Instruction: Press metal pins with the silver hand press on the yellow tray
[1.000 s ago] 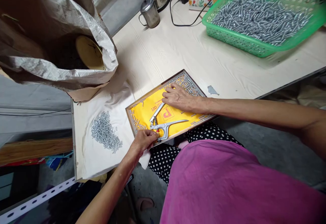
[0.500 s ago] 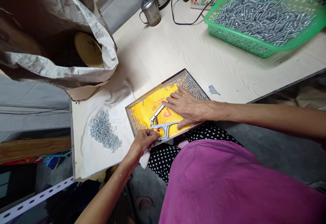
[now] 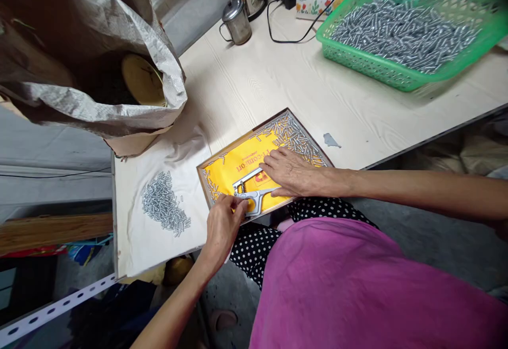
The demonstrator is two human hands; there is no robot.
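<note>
Hand pliers with two long grey handles and a small spring (image 3: 254, 195) lie over a shallow tray (image 3: 203, 179) lined with yellow printed sheet. My right hand (image 3: 291, 171) is closed round the handle ends, with its fingers on the upper handle and its thumb side by the lower one. At the jaw end, the fingertips of my left hand (image 3: 224, 219) are pinched together; whatever they hold is too small and hidden to make out. Small silver metal pieces (image 3: 296, 134) are heaped in the tray's far right corner, and a few lie along its left side.
A pile of similar silver pieces (image 3: 164, 206) rests on white cloth (image 3: 137, 243) at the left. Behind it stands a large open sack (image 3: 146, 121) with a yellow bowl (image 3: 141, 81) inside. A green basket (image 3: 373, 71) full of metal pieces sits back right, and a metal mug (image 3: 239, 23) at the back.
My right hand has drawn its spread fingers in, and the plier handles are closer together. My left hand has shifted slightly up at the jaw, covering more of it.
</note>
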